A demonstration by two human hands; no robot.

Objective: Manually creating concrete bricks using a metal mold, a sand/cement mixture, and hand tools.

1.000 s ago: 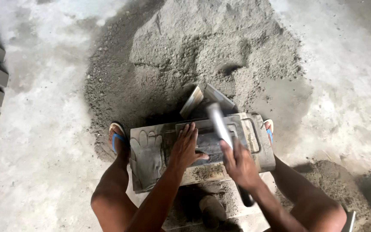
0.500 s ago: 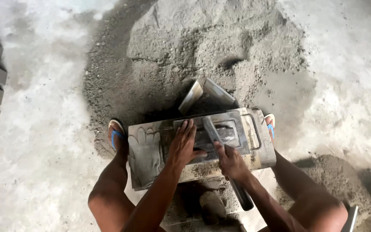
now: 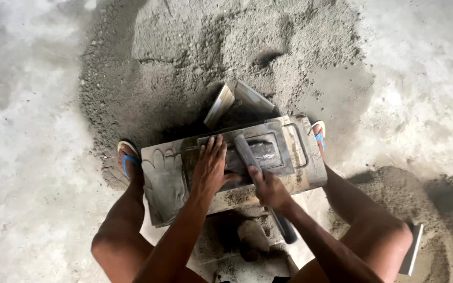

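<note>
A grey metal block mould (image 3: 305,173) lies on the ground between my feet, with a flat metal plate (image 3: 268,149) set in its top. My left hand (image 3: 211,167) rests flat on the plate's left part, fingers spread. My right hand (image 3: 268,188) grips the dark handle of a hammer (image 3: 247,154), whose head lies down on the plate. A dusty grey glove (image 3: 164,181) is draped over the mould's left end.
A large heap of grey sandy mix (image 3: 247,57) rises just beyond the mould, with two flat boards (image 3: 237,102) stuck at its foot. My feet wear blue-strapped sandals (image 3: 127,157). A rounded lump (image 3: 252,238) lies below the mould. Pale concrete floor (image 3: 27,131) surrounds everything.
The hammer was raised over the mould a second ago and has come down onto the plate. My left hand has stayed flat on the plate.
</note>
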